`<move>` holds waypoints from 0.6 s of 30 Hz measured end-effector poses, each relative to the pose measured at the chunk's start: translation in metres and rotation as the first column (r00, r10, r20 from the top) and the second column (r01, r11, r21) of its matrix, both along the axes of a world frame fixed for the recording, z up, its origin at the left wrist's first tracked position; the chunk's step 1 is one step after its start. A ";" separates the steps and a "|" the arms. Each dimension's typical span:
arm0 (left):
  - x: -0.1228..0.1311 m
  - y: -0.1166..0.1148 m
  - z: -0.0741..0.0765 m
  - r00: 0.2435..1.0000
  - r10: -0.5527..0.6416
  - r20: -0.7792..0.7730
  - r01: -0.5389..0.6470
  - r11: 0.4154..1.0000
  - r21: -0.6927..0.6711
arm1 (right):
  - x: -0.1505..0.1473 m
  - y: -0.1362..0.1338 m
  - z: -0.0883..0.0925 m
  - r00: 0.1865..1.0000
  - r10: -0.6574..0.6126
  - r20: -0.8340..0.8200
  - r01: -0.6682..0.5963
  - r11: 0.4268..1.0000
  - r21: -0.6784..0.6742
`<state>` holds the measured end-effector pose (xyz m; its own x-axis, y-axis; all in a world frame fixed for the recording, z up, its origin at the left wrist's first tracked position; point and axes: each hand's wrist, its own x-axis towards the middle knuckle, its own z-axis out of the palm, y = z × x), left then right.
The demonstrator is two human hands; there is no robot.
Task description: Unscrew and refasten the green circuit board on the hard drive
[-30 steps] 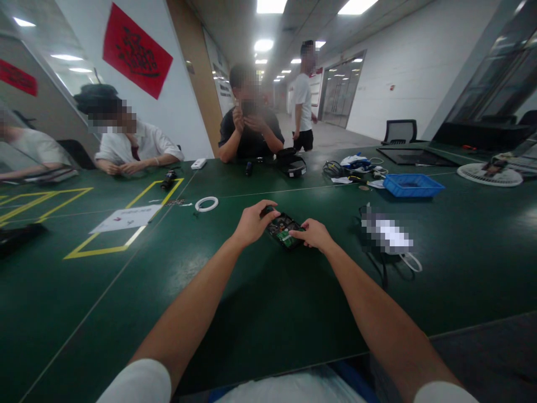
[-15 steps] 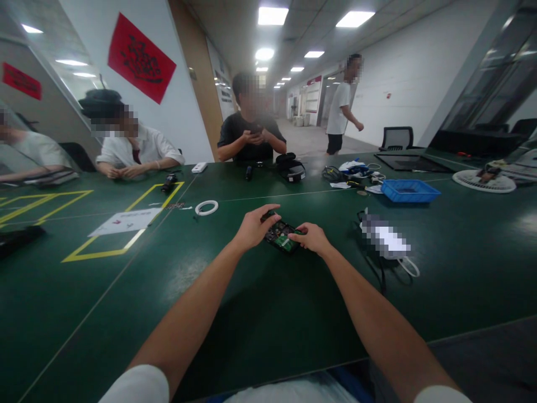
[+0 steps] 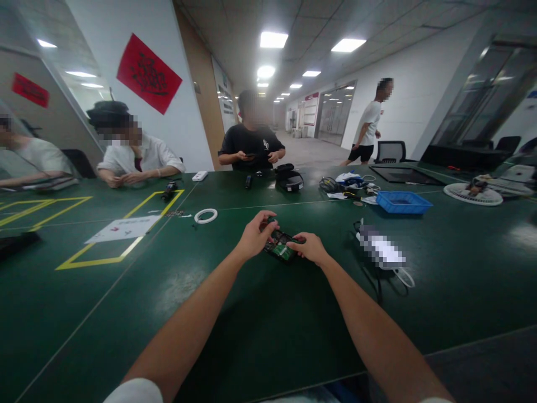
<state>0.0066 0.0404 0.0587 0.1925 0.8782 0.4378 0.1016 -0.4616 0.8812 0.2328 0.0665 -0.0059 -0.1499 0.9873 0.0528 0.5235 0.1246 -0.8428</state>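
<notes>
Head view. The left hand [image 3: 254, 238] and right hand [image 3: 311, 249] meet over the middle of the bench [image 3: 251, 319], well in from its near edge, and close on one small dark device [image 3: 280, 248]. The left hand curls over the device's far-left end, thumb on top. The right hand pinches the near-right end with its fingers bent. Held from opposite ends in this way, the device lies open side up between the hands, and its green circuit board shows to the camera. The grip appears to steady it rather than carry it. Whether its underside rests on the bench or sits just above it cannot be told.

Both forearms reach out from the near edge, which places the device at a comfortable arm's reach.

To the right of the hands, near but apart, lies a blurred white item [image 3: 382, 250] with a dark cable. A blue tray [image 3: 401, 202] stands beyond it toward the far edge. To the left lie a white ring [image 3: 206, 216] and a paper sheet [image 3: 124, 228] inside a yellow tape outline [image 3: 98, 261]. Two people sit along the far edge, their hands occupied with their own things, and a third stands behind.
</notes>
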 end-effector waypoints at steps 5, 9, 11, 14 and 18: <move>0.003 0.001 -0.002 0.998 -0.043 0.046 0.043 0.999 -0.003 | 0.000 0.002 -0.004 1.000 0.005 -0.022 -0.004 1.000 0.017; 0.006 0.000 -0.005 0.999 0.039 0.017 -0.039 0.999 0.014 | 0.001 0.003 -0.004 1.000 0.001 -0.021 -0.001 1.000 0.011; 0.007 -0.002 -0.004 0.996 0.086 -0.002 -0.086 0.996 0.031 | 0.000 0.002 -0.004 1.000 0.004 -0.021 -0.004 1.000 0.009; 0.007 -0.006 -0.001 0.986 0.164 -0.011 -0.162 0.982 0.096 | -0.001 0.001 -0.002 1.000 0.008 -0.028 -0.008 1.000 0.011; 0.005 -0.009 0.004 0.983 0.180 -0.039 -0.173 0.975 0.142 | -0.001 0.000 -0.001 0.999 0.002 -0.041 -0.001 1.000 0.009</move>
<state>0.0114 0.0314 0.0630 0.0650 0.8322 0.5507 0.2354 -0.5490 0.8019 0.2315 0.0666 -0.0071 -0.1488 0.9865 0.0682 0.4888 0.1333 -0.8622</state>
